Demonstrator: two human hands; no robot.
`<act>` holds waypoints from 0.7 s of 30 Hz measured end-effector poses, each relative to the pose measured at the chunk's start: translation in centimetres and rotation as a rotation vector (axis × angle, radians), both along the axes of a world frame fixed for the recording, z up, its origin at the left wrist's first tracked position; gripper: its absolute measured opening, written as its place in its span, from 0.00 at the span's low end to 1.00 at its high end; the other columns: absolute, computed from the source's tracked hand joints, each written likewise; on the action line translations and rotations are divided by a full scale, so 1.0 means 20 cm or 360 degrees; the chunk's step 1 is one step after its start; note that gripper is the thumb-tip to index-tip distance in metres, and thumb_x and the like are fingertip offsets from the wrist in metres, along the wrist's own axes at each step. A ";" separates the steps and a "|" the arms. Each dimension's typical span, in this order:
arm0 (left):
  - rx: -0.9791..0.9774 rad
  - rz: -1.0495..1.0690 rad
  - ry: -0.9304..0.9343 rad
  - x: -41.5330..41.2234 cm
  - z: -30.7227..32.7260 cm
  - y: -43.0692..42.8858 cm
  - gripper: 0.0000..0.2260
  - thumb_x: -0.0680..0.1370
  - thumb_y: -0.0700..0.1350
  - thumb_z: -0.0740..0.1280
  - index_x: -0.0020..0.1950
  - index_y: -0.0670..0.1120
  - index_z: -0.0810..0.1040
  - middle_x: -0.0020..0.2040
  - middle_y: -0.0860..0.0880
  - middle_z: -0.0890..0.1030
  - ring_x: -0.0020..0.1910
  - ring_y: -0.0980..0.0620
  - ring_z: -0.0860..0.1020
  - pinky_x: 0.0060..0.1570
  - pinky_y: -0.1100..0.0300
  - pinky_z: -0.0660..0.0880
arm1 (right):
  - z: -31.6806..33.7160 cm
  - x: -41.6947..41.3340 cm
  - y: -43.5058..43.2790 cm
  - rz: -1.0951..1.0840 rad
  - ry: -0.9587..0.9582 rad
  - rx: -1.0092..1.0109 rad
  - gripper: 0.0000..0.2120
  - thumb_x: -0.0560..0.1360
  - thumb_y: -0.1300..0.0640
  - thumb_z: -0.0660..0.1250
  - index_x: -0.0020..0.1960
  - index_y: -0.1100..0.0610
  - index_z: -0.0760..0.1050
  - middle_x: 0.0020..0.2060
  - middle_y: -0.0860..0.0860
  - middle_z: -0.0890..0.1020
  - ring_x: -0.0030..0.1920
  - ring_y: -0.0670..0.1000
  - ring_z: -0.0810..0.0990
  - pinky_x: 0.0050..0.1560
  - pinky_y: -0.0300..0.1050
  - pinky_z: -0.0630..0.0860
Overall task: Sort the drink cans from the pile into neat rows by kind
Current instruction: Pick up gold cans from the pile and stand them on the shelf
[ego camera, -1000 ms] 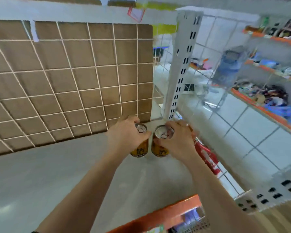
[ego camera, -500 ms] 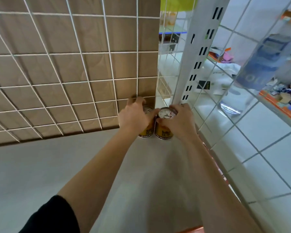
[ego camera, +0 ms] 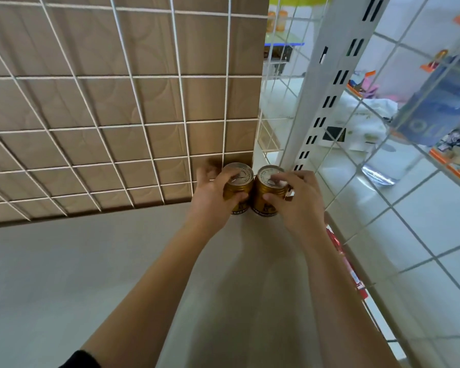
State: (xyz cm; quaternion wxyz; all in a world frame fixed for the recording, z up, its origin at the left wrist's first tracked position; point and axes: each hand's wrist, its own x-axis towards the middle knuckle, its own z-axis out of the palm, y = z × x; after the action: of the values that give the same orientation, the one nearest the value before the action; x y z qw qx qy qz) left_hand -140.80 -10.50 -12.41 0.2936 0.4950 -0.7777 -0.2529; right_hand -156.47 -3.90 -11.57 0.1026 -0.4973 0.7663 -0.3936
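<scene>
Two small gold drink cans stand upright side by side in the far right corner of a pale grey shelf (ego camera: 91, 274). My left hand (ego camera: 213, 197) grips the left gold can (ego camera: 238, 181) around its body, thumb across its front. My right hand (ego camera: 295, 203) holds the right gold can (ego camera: 267, 187), fingers over its lid and thumb on its side. The cans touch each other, close to the back grid.
A white wire grid over a brown board (ego camera: 117, 102) forms the shelf's back. A white slotted upright (ego camera: 327, 83) and a wire grid side panel (ego camera: 409, 208) close the right side. Red packaging (ego camera: 340, 251) shows below the right edge.
Both hands carried the two cans forward and set them down in the back right corner of the shelf. The camera moved closer and tilted down.
</scene>
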 end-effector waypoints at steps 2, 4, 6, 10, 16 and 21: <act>0.0019 -0.0025 0.0017 0.00 -0.01 0.00 0.22 0.72 0.47 0.72 0.66 0.52 0.74 0.61 0.44 0.68 0.52 0.45 0.75 0.58 0.65 0.65 | -0.02 0.02 -0.02 -0.0051 0.0019 -0.0033 0.18 0.69 0.53 0.73 0.59 0.47 0.76 0.58 0.48 0.69 0.61 0.51 0.69 0.56 0.46 0.72; 0.0036 -0.0093 0.0024 0.01 -0.01 -0.01 0.22 0.74 0.45 0.71 0.67 0.51 0.73 0.60 0.45 0.67 0.53 0.47 0.75 0.60 0.67 0.64 | -0.03 0.03 -0.04 -0.0090 0.0024 -0.0046 0.18 0.70 0.52 0.73 0.59 0.47 0.76 0.58 0.49 0.68 0.60 0.52 0.70 0.57 0.49 0.73; 0.0070 -0.0161 0.0096 0.02 -0.02 -0.02 0.22 0.74 0.44 0.71 0.67 0.50 0.73 0.60 0.45 0.68 0.55 0.47 0.75 0.65 0.60 0.67 | -0.04 0.03 -0.05 -0.0107 0.0065 -0.0052 0.19 0.71 0.52 0.72 0.60 0.47 0.75 0.58 0.50 0.68 0.59 0.54 0.71 0.56 0.51 0.74; -0.0076 -0.0096 -0.0219 0.02 -0.01 -0.01 0.27 0.76 0.52 0.67 0.74 0.55 0.63 0.66 0.47 0.70 0.55 0.42 0.77 0.55 0.47 0.75 | -0.05 0.03 -0.05 -0.0118 0.0080 -0.0024 0.20 0.71 0.51 0.71 0.62 0.48 0.73 0.59 0.52 0.68 0.61 0.55 0.70 0.56 0.53 0.74; -0.0006 0.0141 -0.0477 0.15 0.07 0.11 0.33 0.77 0.58 0.62 0.76 0.54 0.49 0.72 0.47 0.62 0.62 0.41 0.73 0.54 0.48 0.74 | -0.02 0.06 0.02 -0.0039 0.0080 0.0165 0.37 0.71 0.48 0.71 0.73 0.49 0.56 0.70 0.56 0.61 0.70 0.59 0.63 0.63 0.59 0.68; 0.0051 0.0302 -0.0456 0.70 0.07 0.36 0.23 0.77 0.59 0.61 0.70 0.53 0.67 0.66 0.50 0.71 0.62 0.46 0.74 0.59 0.51 0.72 | -0.01 0.23 0.23 0.0049 0.0198 0.0358 0.36 0.73 0.51 0.69 0.74 0.51 0.54 0.74 0.57 0.59 0.72 0.60 0.59 0.70 0.60 0.62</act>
State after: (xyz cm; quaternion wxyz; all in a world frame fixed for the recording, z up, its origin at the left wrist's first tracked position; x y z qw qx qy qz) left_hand -126.89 -3.22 -10.92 0.1945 0.6018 -0.7572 -0.1633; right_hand -151.81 0.76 -11.77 0.1158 -0.5180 0.8027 -0.2720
